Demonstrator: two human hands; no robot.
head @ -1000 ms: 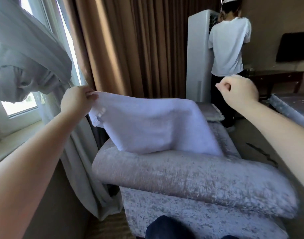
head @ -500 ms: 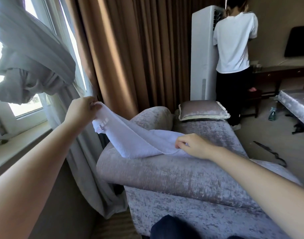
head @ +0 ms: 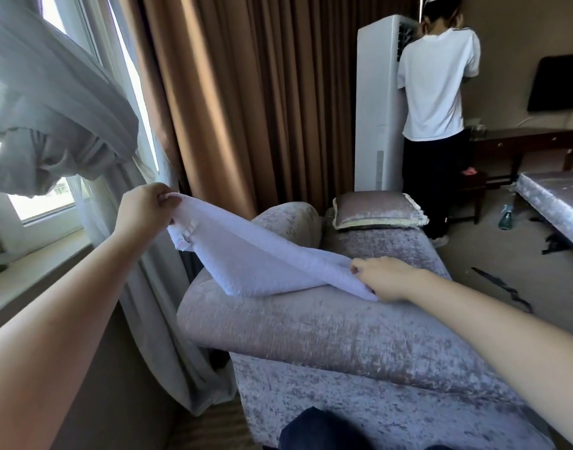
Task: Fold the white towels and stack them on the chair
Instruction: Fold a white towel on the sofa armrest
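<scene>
One towel (head: 262,264) stretches between raised left hand (head: 142,209) and lower right hand (head: 386,277).

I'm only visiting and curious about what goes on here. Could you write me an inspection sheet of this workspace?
Surface: chair, velvet-covered; its near padded edge carries the towel's low end.
Job's things: one white towel, doubled over, slanting up to the left; no folded stack seen.
Clutter: cushion on the chair; bottle and dark strap on the carpet.
Hands: left hand pinches the towel's raised end; right hand holds its low end on the chair.
Cables: nothing seen for certain.
Surroundings: brown curtain, knotted sheer curtain at a window, white standing unit, another person facing away, desk.
</scene>
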